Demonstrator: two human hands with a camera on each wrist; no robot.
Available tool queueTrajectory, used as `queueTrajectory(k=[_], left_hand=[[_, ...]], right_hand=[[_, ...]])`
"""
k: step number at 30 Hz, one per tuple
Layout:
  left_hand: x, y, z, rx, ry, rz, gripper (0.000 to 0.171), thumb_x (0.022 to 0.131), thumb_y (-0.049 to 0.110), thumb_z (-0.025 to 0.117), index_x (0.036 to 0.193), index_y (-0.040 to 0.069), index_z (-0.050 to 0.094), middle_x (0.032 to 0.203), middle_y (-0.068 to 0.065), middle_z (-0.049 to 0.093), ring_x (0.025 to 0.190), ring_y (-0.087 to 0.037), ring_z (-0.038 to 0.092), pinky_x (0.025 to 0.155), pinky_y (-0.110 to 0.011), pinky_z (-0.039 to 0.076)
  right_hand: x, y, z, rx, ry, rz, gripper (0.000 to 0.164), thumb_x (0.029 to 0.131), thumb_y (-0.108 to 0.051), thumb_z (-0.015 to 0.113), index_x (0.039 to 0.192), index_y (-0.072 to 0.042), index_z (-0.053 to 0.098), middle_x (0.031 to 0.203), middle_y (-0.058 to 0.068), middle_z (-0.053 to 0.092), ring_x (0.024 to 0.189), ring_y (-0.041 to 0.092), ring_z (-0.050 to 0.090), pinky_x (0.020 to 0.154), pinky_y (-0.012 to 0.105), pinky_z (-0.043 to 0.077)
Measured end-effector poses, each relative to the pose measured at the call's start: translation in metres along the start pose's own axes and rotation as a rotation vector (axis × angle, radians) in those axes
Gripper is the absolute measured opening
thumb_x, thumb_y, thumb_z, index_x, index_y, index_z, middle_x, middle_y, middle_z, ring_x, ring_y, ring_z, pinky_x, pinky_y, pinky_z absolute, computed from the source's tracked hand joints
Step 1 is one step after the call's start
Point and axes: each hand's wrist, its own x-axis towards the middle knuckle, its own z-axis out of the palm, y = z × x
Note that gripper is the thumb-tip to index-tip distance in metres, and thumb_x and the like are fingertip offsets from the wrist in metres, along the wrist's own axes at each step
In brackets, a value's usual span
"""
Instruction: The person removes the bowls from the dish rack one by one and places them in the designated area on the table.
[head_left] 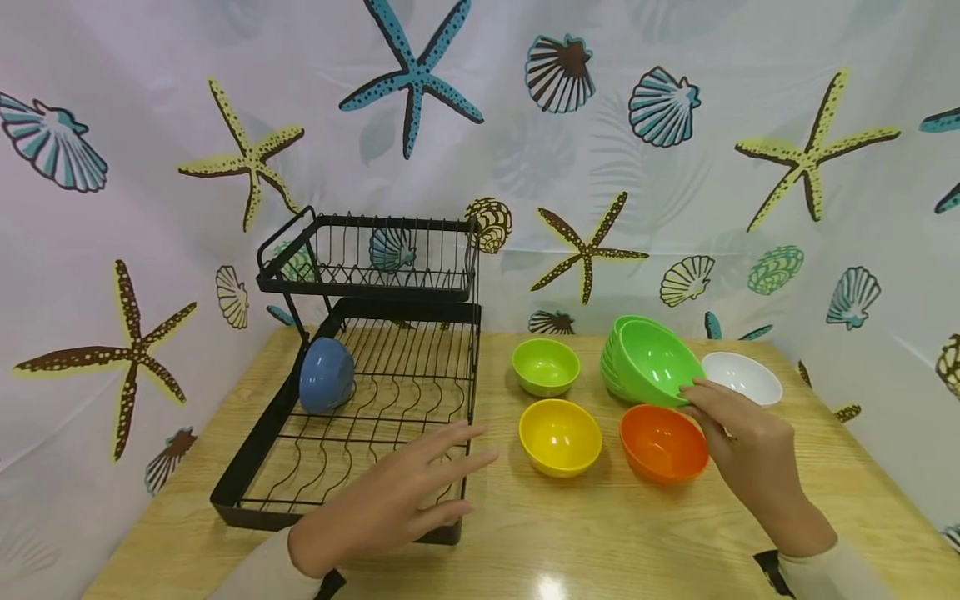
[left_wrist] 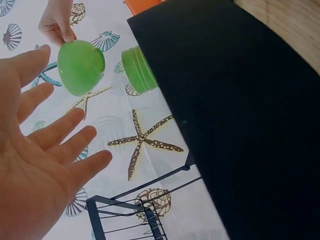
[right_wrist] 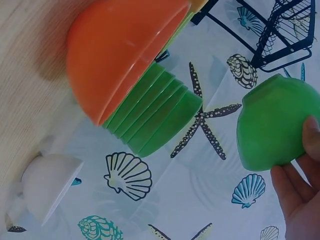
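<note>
My right hand (head_left: pixel 753 446) pinches the rim of a light green bowl (head_left: pixel 667 358) between thumb and fingers. That bowl is tilted, its inside facing me in the head view. Behind it in that view stands a nested stack of green bowls (right_wrist: pixel 155 110), set apart from it in both wrist views. An orange bowl (head_left: pixel 663 454) sits on the table just below the held one. With fingers spread and nothing in them, my left hand (head_left: pixel 397 492) is over the front right part of a black two-tier dish rack (head_left: pixel 367 292). A blue bowl (head_left: pixel 324 375) leans on its side at the rack's left.
A yellow bowl (head_left: pixel 560 442) and a lime green bowl (head_left: pixel 546 371) stand between the rack and the green stack. At the far right is a white bowl (head_left: pixel 742 377). A patterned sheet (head_left: pixel 517 125) hangs behind and beside the wooden table (head_left: pixel 600 542).
</note>
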Motion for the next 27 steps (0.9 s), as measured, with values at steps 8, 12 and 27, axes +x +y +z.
queueTrajectory(k=[8,12,27], left_hand=[[-0.007,-0.002,0.001,-0.024,-0.016,-0.052,0.058,0.094,0.038,0.061,0.147,0.031,0.038,0.154,0.002,0.03,0.136,-0.018,0.038,0.102,-0.04,0.045],[-0.009,-0.003,0.001,-0.038,-0.039,-0.085,0.057,0.095,0.041,0.058,0.147,0.033,0.037,0.154,0.004,0.029,0.137,-0.017,0.037,0.103,-0.04,0.045],[-0.01,-0.007,0.004,-0.054,-0.096,-0.13,0.055,0.096,0.052,0.045,0.148,0.036,0.033,0.156,0.005,0.026,0.143,-0.019,0.027,0.113,-0.046,0.029]], right_hand=[[0.012,0.027,0.007,-0.12,-0.075,0.078,0.021,0.076,0.001,0.076,0.096,0.003,0.072,0.093,0.019,0.072,0.086,0.039,0.068,0.093,0.018,0.047],[0.016,0.043,0.014,-0.164,-0.109,0.071,0.026,0.07,0.007,0.078,0.095,0.004,0.071,0.09,0.02,0.071,0.081,0.038,0.068,0.071,0.049,0.054],[0.015,0.079,0.046,-0.166,-0.312,0.129,0.008,0.082,0.002,0.071,0.09,0.003,0.07,0.083,0.019,0.07,0.073,0.037,0.067,0.064,0.05,0.056]])
